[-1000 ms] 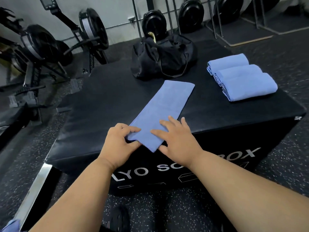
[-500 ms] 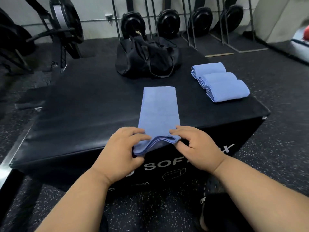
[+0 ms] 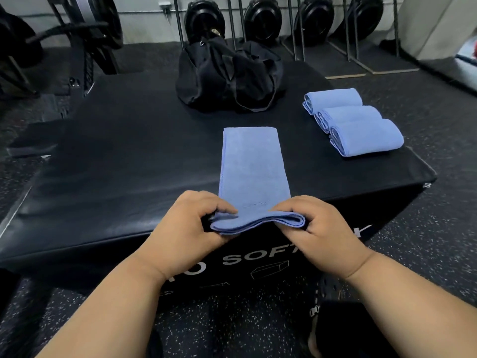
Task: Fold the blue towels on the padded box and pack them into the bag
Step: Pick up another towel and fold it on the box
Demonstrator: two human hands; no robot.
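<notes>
A long blue towel [image 3: 251, 164] lies in a narrow strip down the middle of the padded box [image 3: 116, 156], its far end flat and its near end at the box's front edge; there the left hand [image 3: 184, 228] pinches the left corner, thumb on top and fingers curled beneath, and the right hand [image 3: 320, 231] pinches the right corner the same way, fingers closed round the layered edge; between the two hands the near end is lifted a little off the box and sags in a shallow wave, showing several layers of cloth.

Three folded towels [image 3: 353, 122] sit in a row near the box's right edge, well apart from the strip, each one overlapping or touching the next; the black bag [image 3: 227, 76] stands at the far side of the box, beyond the strip's far end and not touching it; whether its top is open cannot be told.

White lettering [image 3: 260, 257] shows on the box's front face, partly hidden by the forearms; weight plates [image 3: 260, 19] stand on racks along the far wall; the floor [image 3: 426, 241] is dark speckled rubber.
</notes>
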